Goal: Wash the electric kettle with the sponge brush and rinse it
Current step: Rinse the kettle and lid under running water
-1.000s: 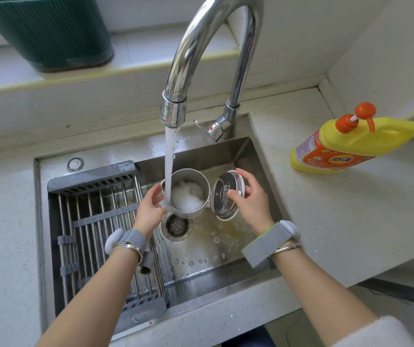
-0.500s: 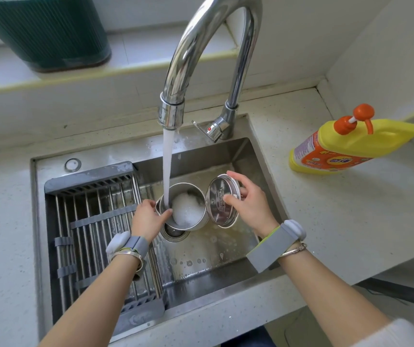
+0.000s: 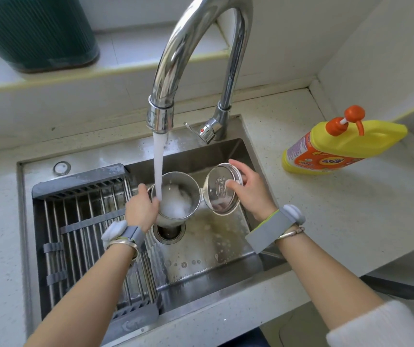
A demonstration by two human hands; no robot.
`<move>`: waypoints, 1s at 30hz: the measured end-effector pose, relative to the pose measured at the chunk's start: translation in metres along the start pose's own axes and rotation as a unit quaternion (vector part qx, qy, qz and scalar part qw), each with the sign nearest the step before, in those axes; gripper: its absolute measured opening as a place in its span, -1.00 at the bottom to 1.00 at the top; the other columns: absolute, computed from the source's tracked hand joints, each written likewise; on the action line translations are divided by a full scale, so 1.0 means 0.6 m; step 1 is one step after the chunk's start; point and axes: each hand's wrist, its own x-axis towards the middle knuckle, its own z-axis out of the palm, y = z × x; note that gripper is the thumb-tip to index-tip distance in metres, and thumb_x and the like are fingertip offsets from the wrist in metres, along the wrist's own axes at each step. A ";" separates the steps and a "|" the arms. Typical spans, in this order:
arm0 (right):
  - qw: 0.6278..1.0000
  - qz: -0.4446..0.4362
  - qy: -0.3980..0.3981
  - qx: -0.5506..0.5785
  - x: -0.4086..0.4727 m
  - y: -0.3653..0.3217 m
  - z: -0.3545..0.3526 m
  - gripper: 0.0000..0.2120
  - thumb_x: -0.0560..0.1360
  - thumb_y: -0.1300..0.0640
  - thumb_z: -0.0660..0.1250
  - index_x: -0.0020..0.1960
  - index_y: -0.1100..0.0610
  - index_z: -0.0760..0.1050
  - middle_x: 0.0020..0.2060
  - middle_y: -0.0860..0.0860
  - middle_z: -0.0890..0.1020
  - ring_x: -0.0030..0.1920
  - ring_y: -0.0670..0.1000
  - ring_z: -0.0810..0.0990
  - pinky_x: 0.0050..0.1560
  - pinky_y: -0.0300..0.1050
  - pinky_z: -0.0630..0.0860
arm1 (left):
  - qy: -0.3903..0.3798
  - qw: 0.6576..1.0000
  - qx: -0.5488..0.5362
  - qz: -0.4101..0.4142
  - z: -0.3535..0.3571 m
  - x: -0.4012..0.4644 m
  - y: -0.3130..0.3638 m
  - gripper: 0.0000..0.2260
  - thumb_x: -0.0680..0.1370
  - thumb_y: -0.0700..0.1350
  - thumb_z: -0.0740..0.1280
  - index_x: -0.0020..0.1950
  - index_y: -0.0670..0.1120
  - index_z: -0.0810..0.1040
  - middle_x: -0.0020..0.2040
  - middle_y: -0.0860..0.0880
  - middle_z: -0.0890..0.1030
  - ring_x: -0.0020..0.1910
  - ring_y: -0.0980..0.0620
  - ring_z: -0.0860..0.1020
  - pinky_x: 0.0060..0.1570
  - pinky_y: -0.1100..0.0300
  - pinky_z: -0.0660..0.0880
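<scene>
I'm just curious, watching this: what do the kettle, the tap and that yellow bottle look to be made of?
The kettle and its open lid look like brushed stainless steel: grey, softly reflective. The tap seems chrome-plated metal, mirror-bright with sharp reflections. The yellow bottle looks like glossy opaque plastic, with an orange plastic pump and a printed label.

1 kettle [image 3: 175, 196], 1 bottle [image 3: 338, 149], 2 hands [image 3: 140, 209].

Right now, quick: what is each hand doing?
Left hand: closed around the kettle body, under the running water.
Right hand: fingers hold the hinged lid open.
</scene>
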 end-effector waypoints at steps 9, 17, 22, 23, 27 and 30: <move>0.994 -0.019 -0.050 -0.097 0.017 0.000 0.008 -0.51 0.46 0.27 0.31 0.37 0.08 0.39 0.25 0.05 0.55 0.26 0.09 0.49 0.32 -0.04 0.37 | -0.007 0.999 -0.021 -0.024 0.002 -0.023 -0.025 -0.87 0.53 -0.18 0.22 -0.02 -0.20 0.29 -0.24 -0.19 0.48 -0.21 -0.23 0.49 -0.25 0.06 0.32; 0.995 -0.017 -0.031 -0.097 -0.008 -0.011 0.031 -0.50 0.47 0.21 0.30 0.39 0.01 0.35 0.18 0.07 0.59 0.15 0.10 0.55 0.21 -0.06 0.46 | -0.040 0.975 -0.208 -0.074 0.026 -0.044 -0.055 -0.70 0.56 -0.09 0.24 0.28 -0.12 0.35 -0.19 -0.04 0.61 -0.16 -0.07 0.60 -0.02 -0.10 0.54; 0.993 -0.038 -0.063 -0.091 -0.025 -0.035 0.091 -0.45 0.41 0.00 0.42 0.36 -0.02 0.37 0.13 0.00 0.59 0.07 -0.03 0.59 0.18 -0.09 0.48 | -0.064 0.908 -0.405 -0.081 -0.002 -0.058 -0.008 -0.84 0.60 -0.10 0.20 0.11 -0.14 0.48 -0.08 -0.09 0.61 -0.05 -0.07 0.59 -0.02 0.11 0.56; 0.991 -0.035 -0.080 -0.102 -0.025 -0.036 0.101 -0.45 0.42 -0.04 0.40 0.37 -0.02 0.35 0.14 0.01 0.59 0.09 -0.01 0.58 0.19 -0.05 0.48 | -0.110 0.871 -0.470 -0.096 -0.007 -0.064 0.009 -0.79 0.62 -0.06 0.15 0.12 -0.13 0.48 -0.05 -0.09 0.61 -0.04 -0.06 0.59 -0.05 0.17 0.55; 0.990 0.013 -0.139 -0.013 -0.020 -0.019 0.108 -0.61 0.55 0.06 0.24 0.37 0.03 0.35 0.16 0.06 0.58 0.08 0.00 0.55 0.22 -0.05 0.47 | -0.159 0.800 -0.563 -0.134 -0.004 -0.062 0.033 -0.74 0.62 0.04 0.12 0.20 -0.04 0.45 0.03 -0.04 0.61 -0.05 0.00 0.58 -0.23 0.20 0.56; 0.987 0.007 -0.090 -0.135 0.002 0.038 0.095 -0.55 0.54 0.21 0.19 0.42 0.09 0.28 0.32 0.07 0.45 0.28 0.03 0.43 0.27 -0.11 0.35 | -0.133 0.848 -0.501 -0.107 0.005 -0.053 0.024 -0.75 0.56 -0.07 0.28 0.21 -0.11 0.44 0.08 -0.13 0.59 -0.06 -0.01 0.56 -0.24 0.19 0.52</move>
